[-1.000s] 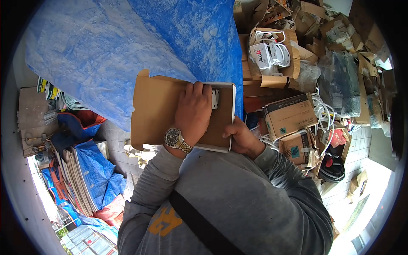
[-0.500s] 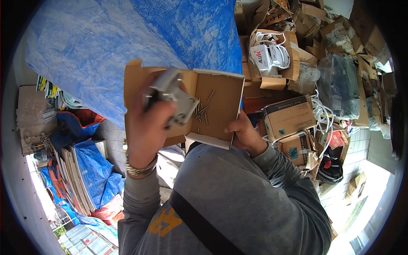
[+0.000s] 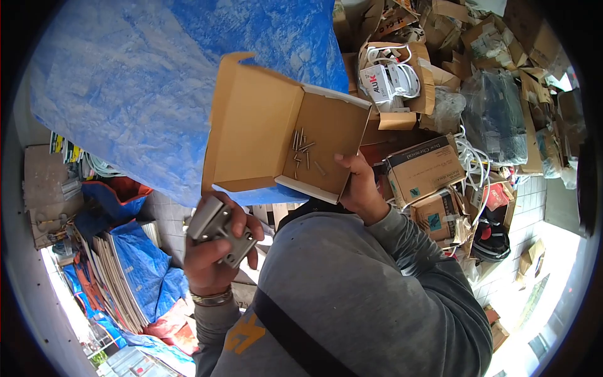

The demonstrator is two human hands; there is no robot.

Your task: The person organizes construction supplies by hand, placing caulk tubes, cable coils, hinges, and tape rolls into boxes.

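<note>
My left hand (image 3: 207, 264) is wrapped round a grey metal fitting (image 3: 237, 244) with a rounded body and a flat plate with holes. This hand is below and left of an open cardboard box (image 3: 257, 125), near its lower left corner. The box is brown inside with white outer edges, its lid folded out to the left. Several loose metal screws or pins (image 3: 301, 143) lie in its right half. My right hand (image 3: 365, 191) grips the box's right wall, thumb over the edge and the other fingers hidden behind it.
A blue tarp (image 3: 125, 94) spreads behind the box. To the right are a Dow Chemical carton (image 3: 424, 168), an open carton with a white labelled box (image 3: 377, 85) and cables, and plastic-wrapped goods (image 3: 496, 119). Stacked flat boards (image 3: 116, 276) and another blue tarp (image 3: 144, 264) are on the left.
My left hand has moved down and left, out from over the box, carrying the metal fitting. The box has turned slightly, and the small metal pieces have shifted inside it.
</note>
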